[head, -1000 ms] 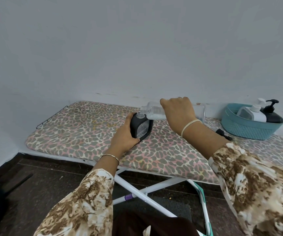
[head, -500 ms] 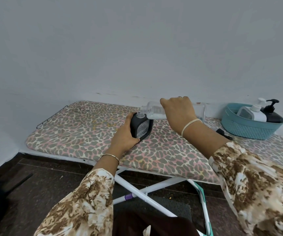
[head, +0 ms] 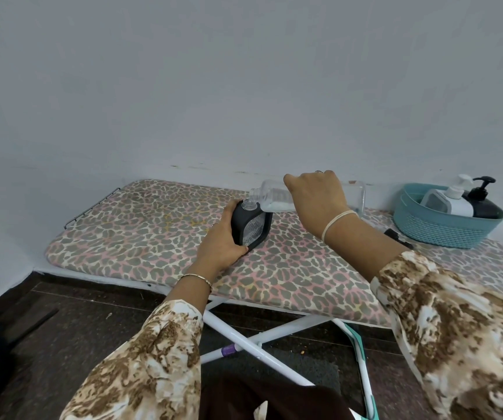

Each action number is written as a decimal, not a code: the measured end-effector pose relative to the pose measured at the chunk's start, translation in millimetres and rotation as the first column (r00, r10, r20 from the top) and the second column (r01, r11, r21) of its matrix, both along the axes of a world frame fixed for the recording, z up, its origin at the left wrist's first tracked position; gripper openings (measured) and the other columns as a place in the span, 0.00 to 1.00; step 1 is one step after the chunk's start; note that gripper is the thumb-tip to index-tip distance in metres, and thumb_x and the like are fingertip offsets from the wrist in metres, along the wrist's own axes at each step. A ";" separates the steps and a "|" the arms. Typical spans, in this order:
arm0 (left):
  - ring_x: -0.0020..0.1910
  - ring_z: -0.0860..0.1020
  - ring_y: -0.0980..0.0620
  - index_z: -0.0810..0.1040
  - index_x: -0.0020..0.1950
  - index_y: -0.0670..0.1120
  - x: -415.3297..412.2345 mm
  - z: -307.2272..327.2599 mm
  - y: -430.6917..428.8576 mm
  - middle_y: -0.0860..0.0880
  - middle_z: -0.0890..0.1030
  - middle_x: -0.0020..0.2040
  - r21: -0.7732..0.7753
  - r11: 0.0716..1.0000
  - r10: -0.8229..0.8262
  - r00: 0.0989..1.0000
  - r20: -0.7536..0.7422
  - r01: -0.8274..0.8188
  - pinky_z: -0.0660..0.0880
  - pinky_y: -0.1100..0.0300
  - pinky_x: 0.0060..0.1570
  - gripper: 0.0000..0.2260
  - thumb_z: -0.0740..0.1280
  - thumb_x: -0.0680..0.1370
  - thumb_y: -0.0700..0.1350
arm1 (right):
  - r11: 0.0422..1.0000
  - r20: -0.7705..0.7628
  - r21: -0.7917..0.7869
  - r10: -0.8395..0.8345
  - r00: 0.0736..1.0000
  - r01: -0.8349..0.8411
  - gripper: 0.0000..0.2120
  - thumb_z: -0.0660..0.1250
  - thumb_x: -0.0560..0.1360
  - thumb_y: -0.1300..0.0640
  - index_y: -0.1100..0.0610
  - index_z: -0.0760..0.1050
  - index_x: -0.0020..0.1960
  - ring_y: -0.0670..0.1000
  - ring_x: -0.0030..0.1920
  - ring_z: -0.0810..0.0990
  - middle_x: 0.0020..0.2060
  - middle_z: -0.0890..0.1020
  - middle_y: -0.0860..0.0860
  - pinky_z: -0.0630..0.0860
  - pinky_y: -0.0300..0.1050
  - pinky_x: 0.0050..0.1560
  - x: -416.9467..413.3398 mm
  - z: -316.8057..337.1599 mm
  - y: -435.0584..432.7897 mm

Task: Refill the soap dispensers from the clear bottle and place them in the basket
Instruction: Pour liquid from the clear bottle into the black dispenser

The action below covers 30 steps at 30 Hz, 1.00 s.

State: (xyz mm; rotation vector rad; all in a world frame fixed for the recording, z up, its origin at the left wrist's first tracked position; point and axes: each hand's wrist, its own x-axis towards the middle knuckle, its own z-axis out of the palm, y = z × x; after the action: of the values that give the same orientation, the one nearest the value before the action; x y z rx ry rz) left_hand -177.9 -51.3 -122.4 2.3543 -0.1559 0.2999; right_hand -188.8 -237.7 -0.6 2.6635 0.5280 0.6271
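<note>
Nearest, two sleeves in a brown-and-cream print reach over the front edge of a leopard-print ironing board point(head: 153, 237), whose white crossed legs point(head: 244, 338) stand below the forearms.

The left hand point(head: 223, 241) wraps around the side of a black soap dispenser point(head: 251, 227). Its thumb lies across the base and its fingers curl behind the body, holding the dispenser upright on the board with its open neck on top.

Just beyond and to the right, the right hand point(head: 317, 197) grips the clear bottle point(head: 270, 197) from above, fingers curled over its middle. The bottle is tipped almost level, and its mouth sits at the dispenser's neck, left of this hand. White liquid lies along its lower side.

Beside the right forearm, a small black piece point(head: 398, 237) lies on the board; what it is cannot be made out.

Farther right of that hand, well apart from it, a teal basket point(head: 444, 228) stands on the board near the wall and holds two pump dispensers side by side — a white one point(head: 453, 203) and a black one point(head: 486, 207).
</note>
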 end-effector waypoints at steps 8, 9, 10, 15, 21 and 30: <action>0.47 0.79 0.47 0.50 0.76 0.58 1.3 -0.8 0.1 0.47 0.77 0.60 0.008 1.000 0.006 1.000 -0.008 -0.006 0.78 0.53 0.42 0.46 0.75 0.69 0.40 | 1.000 0.001 -0.009 -0.002 1.000 0.002 0.14 0.62 0.71 0.68 0.54 0.65 0.51 0.53 0.37 0.69 0.30 0.64 0.48 0.63 0.44 0.43 -0.2 1.5 0.1; 0.47 0.79 0.47 0.50 0.76 0.58 1.4 -0.8 0.3 0.47 0.77 0.60 0.010 1.000 0.007 1.000 -0.007 -0.007 0.78 0.54 0.42 0.46 0.75 0.69 0.39 | 1.000 0.000 -0.014 -0.003 1.000 0.003 0.14 0.62 0.71 0.68 0.54 0.64 0.51 0.53 0.37 0.69 0.29 0.64 0.49 0.63 0.44 0.43 -0.2 1.9 0.2; 0.46 0.79 0.47 0.50 0.76 0.58 1.5 -0.9 0.4 0.47 0.77 0.60 0.013 1.000 0.008 1.000 -0.008 -0.007 0.77 0.54 0.42 0.46 0.75 0.69 0.39 | 1.000 0.000 -0.016 -0.002 1.000 0.002 0.14 0.62 0.70 0.68 0.54 0.64 0.51 0.53 0.37 0.69 0.29 0.63 0.49 0.63 0.44 0.43 -0.2 2.0 0.2; 0.44 0.79 0.48 0.50 0.76 0.58 1.5 -1.6 0.8 0.48 0.78 0.58 0.014 1.000 0.012 1.000 -0.011 -0.012 0.78 0.53 0.40 0.46 0.75 0.69 0.40 | 1.000 0.003 -0.016 -0.001 1.000 0.001 0.14 0.62 0.71 0.67 0.54 0.67 0.53 0.53 0.38 0.69 0.32 0.66 0.48 0.63 0.44 0.43 0.5 2.0 0.3; 0.42 0.79 0.48 0.49 0.76 0.59 2.2 -1.0 0.6 0.48 0.78 0.56 0.013 1.000 0.013 1.000 -0.022 -0.013 0.76 0.56 0.37 0.46 0.75 0.69 0.39 | 1.000 0.014 -0.028 -0.005 1.000 0.005 0.14 0.63 0.71 0.67 0.54 0.67 0.53 0.53 0.37 0.69 0.30 0.65 0.49 0.62 0.44 0.43 1.4 2.4 0.6; 0.43 0.77 0.48 0.51 0.76 0.58 0.0 0.0 0.2 0.47 0.77 0.57 -0.003 1.000 -0.010 1.000 0.001 0.010 0.75 0.56 0.39 0.45 0.74 0.69 0.38 | 1.000 0.007 -0.023 0.009 1.000 -0.009 0.13 0.62 0.71 0.67 0.54 0.65 0.51 0.53 0.38 0.69 0.30 0.63 0.48 0.62 0.44 0.43 1.9 3.0 -0.2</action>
State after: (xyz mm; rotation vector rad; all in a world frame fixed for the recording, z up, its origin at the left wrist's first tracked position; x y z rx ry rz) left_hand -177.8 -51.1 -122.4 2.3498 -0.1670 0.2963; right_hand -186.9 -237.9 2.4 2.6383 0.5422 0.6292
